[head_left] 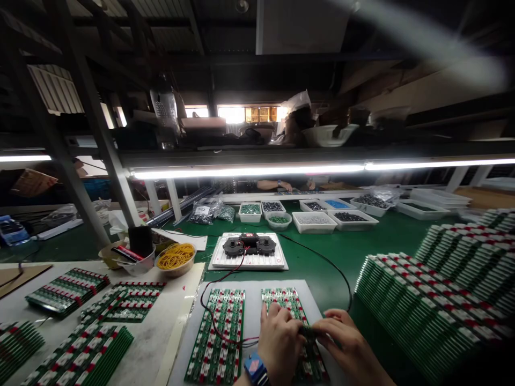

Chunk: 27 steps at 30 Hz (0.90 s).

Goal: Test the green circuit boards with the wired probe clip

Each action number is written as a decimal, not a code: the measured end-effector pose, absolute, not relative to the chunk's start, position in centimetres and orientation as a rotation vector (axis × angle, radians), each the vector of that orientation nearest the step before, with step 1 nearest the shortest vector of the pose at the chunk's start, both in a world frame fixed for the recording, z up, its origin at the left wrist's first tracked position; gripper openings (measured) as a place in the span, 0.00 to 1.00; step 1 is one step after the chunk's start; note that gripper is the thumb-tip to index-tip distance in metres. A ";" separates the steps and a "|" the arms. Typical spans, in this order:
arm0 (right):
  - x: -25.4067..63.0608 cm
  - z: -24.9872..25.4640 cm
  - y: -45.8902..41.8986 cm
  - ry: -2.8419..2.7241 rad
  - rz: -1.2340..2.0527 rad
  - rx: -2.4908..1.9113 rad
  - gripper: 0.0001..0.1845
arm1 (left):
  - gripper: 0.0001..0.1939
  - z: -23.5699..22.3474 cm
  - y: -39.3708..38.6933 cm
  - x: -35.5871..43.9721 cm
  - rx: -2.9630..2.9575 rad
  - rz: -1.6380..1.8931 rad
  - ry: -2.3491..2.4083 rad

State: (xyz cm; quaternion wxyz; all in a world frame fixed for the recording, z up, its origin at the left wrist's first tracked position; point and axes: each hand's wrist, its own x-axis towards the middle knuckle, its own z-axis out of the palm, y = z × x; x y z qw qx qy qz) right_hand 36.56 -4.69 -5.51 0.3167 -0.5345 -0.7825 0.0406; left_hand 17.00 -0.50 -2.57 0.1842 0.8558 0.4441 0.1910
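Note:
My left hand is closed over the right-hand green circuit board panel, its thumb and fingers at a small dark part. From the other side, my right hand pinches toward the same spot with bent fingers. What exactly the fingertips hold is too small and dark to name. A blue wrist strap is on my left wrist, and a red and black cable runs close to it. Another panel, with rows of white and red parts, lies to the left. Both panels rest on a pale mat.
Tall stacks of circuit boards stand at the right, with more boards at the left. Behind the mat sits a black twin-speaker unit on a white tray. Beyond are parts bins, rubber bands and a co-worker's arm.

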 end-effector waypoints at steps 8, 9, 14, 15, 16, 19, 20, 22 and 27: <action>36.6 -5.6 -5.3 -2.084 0.211 -1.419 0.09 | 0.09 -4.1 -0.8 16.6 2.345 0.594 1.173; 36.7 -5.8 -5.3 -2.088 0.198 -1.409 0.09 | 0.08 -4.2 -0.7 16.5 2.349 0.602 1.165; 37.0 -7.2 -5.4 -2.065 0.058 -1.345 0.12 | 0.07 -4.3 -0.7 16.5 2.367 0.570 1.162; 37.0 -7.4 -5.4 -2.053 0.040 -1.337 0.12 | 0.06 -4.3 -0.7 16.5 2.378 0.551 1.162; 37.1 -7.7 -5.3 -2.052 0.024 -1.329 0.12 | 0.06 -4.2 -0.6 16.4 2.392 0.531 1.159; 37.2 -8.0 -5.1 -2.104 -0.027 -1.315 0.11 | 0.06 -4.0 -0.7 16.4 2.419 0.494 1.162; 37.2 -8.0 -5.1 -2.121 -0.042 -1.315 0.11 | 0.06 -4.0 -0.7 16.4 2.420 0.484 1.169; 37.2 -7.8 -5.1 -2.127 -0.057 -1.323 0.11 | 0.06 -3.9 -0.7 16.4 2.410 0.467 1.184; 36.8 -7.6 -5.4 -2.115 -0.094 -1.308 0.13 | 0.08 -3.9 -1.0 16.7 2.353 0.475 1.215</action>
